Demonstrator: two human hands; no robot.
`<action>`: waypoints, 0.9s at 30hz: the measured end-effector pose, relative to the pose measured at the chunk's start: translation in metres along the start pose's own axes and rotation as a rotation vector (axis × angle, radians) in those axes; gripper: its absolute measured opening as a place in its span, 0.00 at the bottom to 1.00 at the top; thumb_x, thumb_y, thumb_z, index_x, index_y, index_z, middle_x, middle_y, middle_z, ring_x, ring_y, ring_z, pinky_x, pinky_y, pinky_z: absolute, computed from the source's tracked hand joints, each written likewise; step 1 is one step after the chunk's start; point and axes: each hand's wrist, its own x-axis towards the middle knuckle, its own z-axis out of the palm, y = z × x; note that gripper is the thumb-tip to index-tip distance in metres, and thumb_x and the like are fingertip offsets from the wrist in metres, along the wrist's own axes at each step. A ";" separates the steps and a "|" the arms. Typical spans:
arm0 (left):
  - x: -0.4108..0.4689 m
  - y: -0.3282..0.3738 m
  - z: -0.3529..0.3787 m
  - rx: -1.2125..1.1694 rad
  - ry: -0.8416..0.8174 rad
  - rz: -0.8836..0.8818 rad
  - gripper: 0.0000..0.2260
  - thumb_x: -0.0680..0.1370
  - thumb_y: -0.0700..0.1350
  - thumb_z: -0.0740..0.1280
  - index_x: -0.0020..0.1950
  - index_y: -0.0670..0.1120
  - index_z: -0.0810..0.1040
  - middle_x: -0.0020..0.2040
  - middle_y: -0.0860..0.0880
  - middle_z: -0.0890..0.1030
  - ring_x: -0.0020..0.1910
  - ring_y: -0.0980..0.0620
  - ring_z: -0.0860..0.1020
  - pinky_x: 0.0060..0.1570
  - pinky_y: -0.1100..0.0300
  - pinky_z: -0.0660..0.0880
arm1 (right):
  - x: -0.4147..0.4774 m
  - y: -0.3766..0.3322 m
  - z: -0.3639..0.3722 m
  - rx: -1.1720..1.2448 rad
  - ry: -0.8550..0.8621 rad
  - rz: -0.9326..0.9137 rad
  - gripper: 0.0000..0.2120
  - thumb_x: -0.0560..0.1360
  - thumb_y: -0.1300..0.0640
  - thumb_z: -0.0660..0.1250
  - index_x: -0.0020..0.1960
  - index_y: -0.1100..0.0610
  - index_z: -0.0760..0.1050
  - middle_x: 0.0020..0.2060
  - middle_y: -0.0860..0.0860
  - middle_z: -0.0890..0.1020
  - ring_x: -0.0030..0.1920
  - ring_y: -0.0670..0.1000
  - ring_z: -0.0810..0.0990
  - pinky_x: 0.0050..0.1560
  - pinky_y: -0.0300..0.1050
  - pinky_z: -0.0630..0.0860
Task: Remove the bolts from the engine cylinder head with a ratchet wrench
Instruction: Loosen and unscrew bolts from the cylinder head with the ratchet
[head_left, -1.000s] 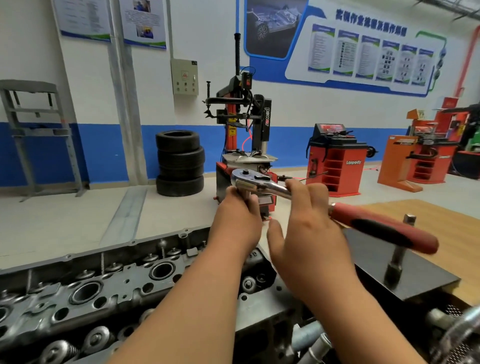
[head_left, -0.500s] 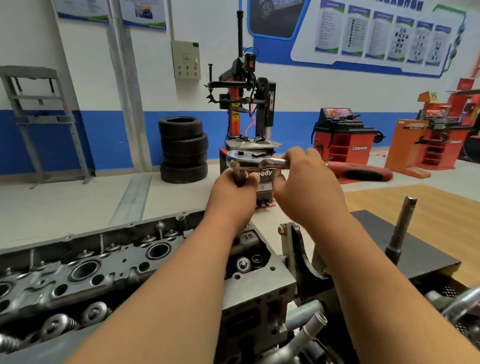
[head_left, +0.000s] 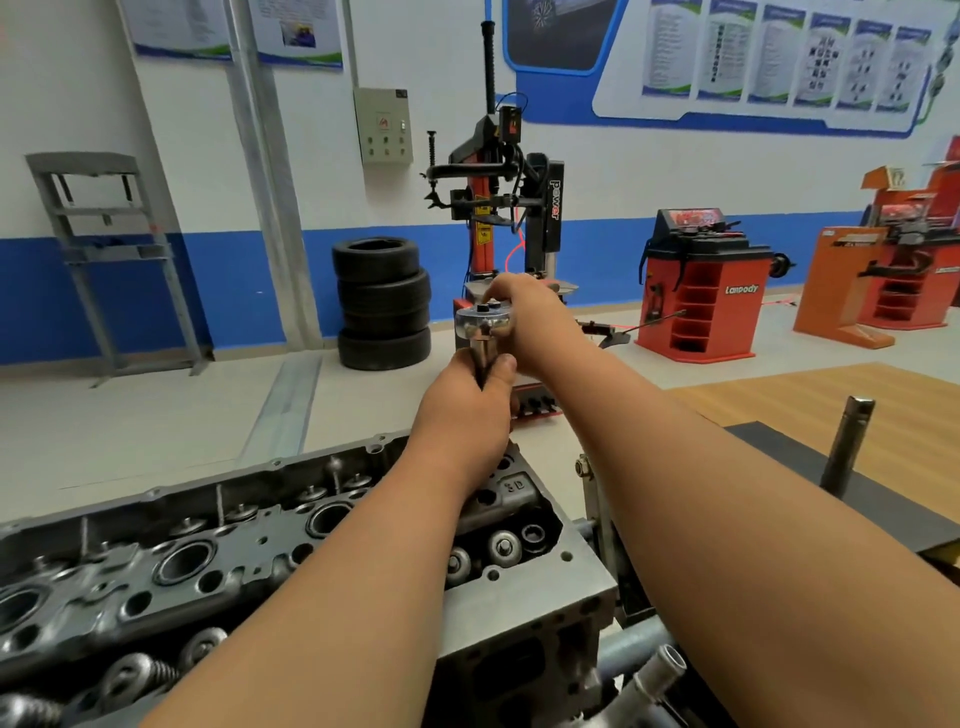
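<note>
I'm seeing my left hand (head_left: 462, 410) curling around the shaft (head_left: 484, 354) under the ratchet wrench (head_left: 480, 319), and my right hand (head_left: 530, 317) gripping beside its head, hiding the handle. Both hands are hovering above the cylinder head (head_left: 156, 561); its bolts I can't distinguish.

Left hand (head_left: 466, 415) grips the upright extension bar (head_left: 484, 355) just under the ratchet wrench (head_left: 481, 320) head. Right hand (head_left: 531, 323) wraps the wrench beside its head; handle hidden. Both sit above the cylinder head (head_left: 524, 605).

counter (head_left: 810, 400): wooden, I see it at 3 o'clock.
on counter: black mat (head_left: 893, 512), metal rod (head_left: 848, 441) standing on it.
</note>
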 end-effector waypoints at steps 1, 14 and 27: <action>0.000 0.000 0.001 0.009 0.010 0.014 0.04 0.81 0.52 0.59 0.48 0.55 0.72 0.41 0.50 0.78 0.46 0.44 0.79 0.52 0.47 0.77 | -0.001 0.002 0.000 -0.009 0.018 0.009 0.19 0.73 0.61 0.67 0.63 0.55 0.71 0.61 0.55 0.72 0.53 0.53 0.74 0.50 0.45 0.73; -0.005 0.007 0.008 0.188 0.029 -0.013 0.07 0.81 0.54 0.57 0.49 0.52 0.69 0.46 0.46 0.79 0.46 0.44 0.78 0.43 0.55 0.70 | -0.104 0.005 -0.032 -0.307 0.253 0.170 0.20 0.75 0.54 0.63 0.64 0.54 0.62 0.62 0.55 0.65 0.38 0.56 0.70 0.28 0.42 0.60; -0.008 0.009 0.006 0.158 0.023 -0.026 0.08 0.81 0.54 0.57 0.50 0.51 0.69 0.46 0.47 0.78 0.45 0.46 0.77 0.45 0.54 0.74 | -0.139 -0.015 -0.039 -0.361 0.290 0.122 0.18 0.76 0.51 0.62 0.62 0.56 0.63 0.54 0.54 0.68 0.37 0.53 0.67 0.26 0.41 0.57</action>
